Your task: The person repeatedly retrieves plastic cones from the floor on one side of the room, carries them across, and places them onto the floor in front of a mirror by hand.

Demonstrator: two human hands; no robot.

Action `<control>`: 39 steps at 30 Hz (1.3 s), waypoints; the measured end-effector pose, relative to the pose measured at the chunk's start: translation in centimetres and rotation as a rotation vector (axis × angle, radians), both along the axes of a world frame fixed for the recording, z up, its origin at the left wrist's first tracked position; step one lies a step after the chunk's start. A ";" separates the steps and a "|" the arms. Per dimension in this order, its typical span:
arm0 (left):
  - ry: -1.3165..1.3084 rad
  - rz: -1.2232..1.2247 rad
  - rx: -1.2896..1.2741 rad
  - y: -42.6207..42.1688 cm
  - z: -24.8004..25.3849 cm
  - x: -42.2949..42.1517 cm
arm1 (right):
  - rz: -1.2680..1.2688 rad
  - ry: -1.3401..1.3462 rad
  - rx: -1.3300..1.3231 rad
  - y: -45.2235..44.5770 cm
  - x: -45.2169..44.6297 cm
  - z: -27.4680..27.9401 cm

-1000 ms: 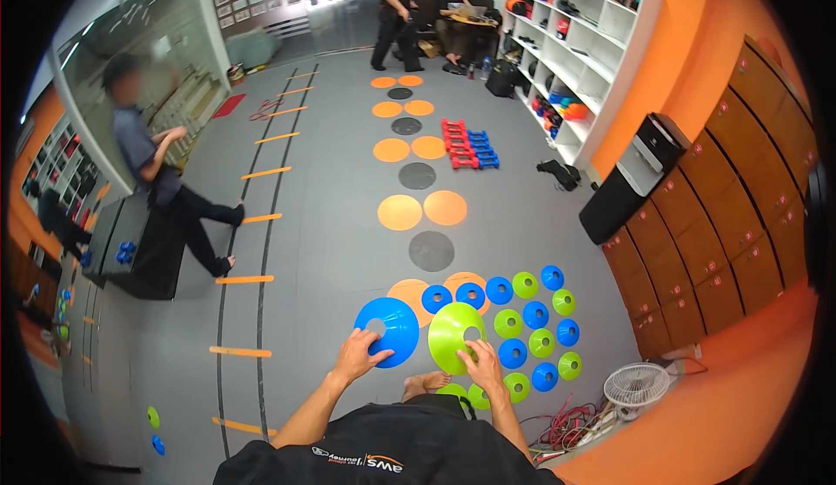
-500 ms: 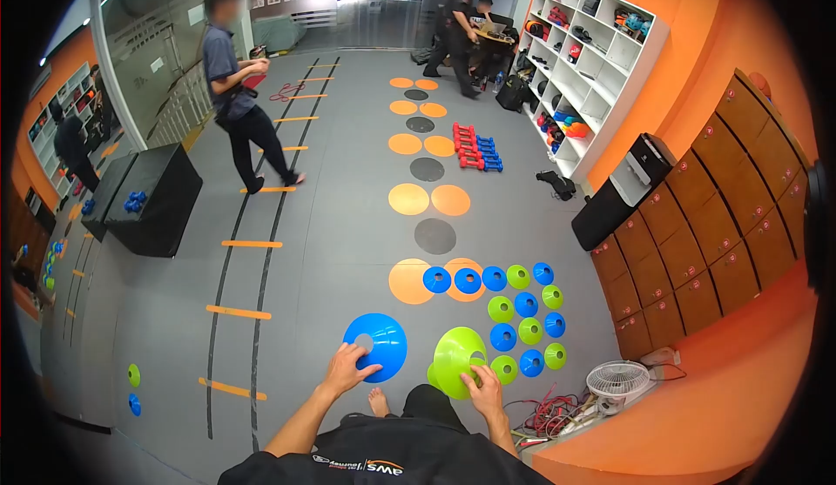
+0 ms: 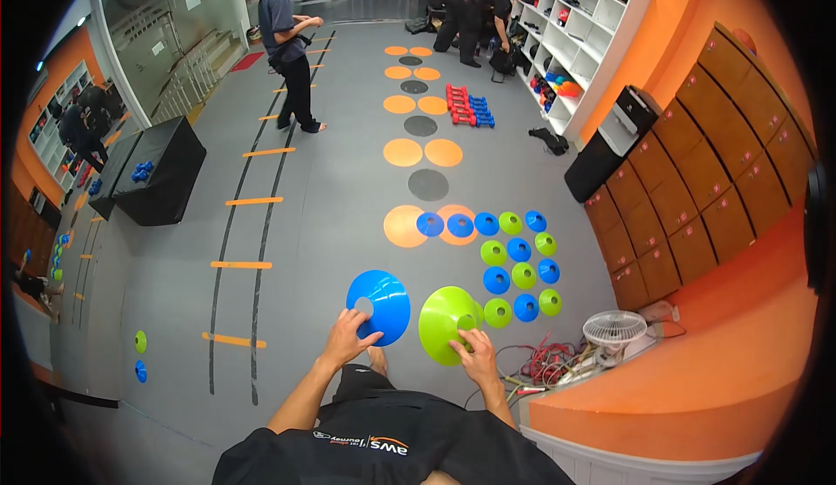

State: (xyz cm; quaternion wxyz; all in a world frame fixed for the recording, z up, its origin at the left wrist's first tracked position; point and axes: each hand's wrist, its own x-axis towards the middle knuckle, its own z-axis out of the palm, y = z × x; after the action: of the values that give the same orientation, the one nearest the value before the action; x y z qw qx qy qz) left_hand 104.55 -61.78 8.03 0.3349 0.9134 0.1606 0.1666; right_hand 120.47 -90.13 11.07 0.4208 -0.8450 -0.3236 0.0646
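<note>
Gripping, left hand (image 3: pixel 349 337): blue cone (image 3: pixel 390 306), lower centre
Gripping, right hand (image 3: pixel 477 359): green cone (image 3: pixel 439 321), just beside
Crowding floor (image 3: pixel 322 198), centre right: cone rows (image 3: pixel 522 282)
Lower right: fan (image 3: pixel 614 328), tangled cables (image 3: pixel 550 365)

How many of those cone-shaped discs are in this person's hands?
2 that I can see: a blue disc in the left hand, a green disc in the right hand. More could be nested behind either.

1. My shirt (image 3: pixel 409 415), behind my fingers (image 3: pixel 353 326): black, short sleeves (image 3: pixel 252 454).
2. Across it: white "aws" letters (image 3: pixel 388 447), orange curve, smaller white "journey".
3. Trousers (image 3: pixel 359 384), between shirt and fingers: black.
4. Foot (image 3: pixel 377 360), below between my fingers: bare.
</note>
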 end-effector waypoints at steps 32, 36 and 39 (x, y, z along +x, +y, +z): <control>-0.133 0.629 -0.029 -8.3 1.1 -47.9 | 0.581 -0.115 -0.033 7.2 -31.3 1.7; -0.196 0.767 -0.026 -7.1 1.4 -55.7 | 0.689 -0.066 -0.032 12.3 -39.6 2.0; -0.172 0.900 -0.087 -6.6 1.8 -60.9 | 0.836 -0.072 0.012 16.3 -45.2 1.3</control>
State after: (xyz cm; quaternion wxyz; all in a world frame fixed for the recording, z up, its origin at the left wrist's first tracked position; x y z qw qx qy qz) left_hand 43.67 -68.41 9.87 0.2793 0.7208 0.5198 0.3637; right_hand 75.23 -73.82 12.42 0.3516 -0.6403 -0.6535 0.1984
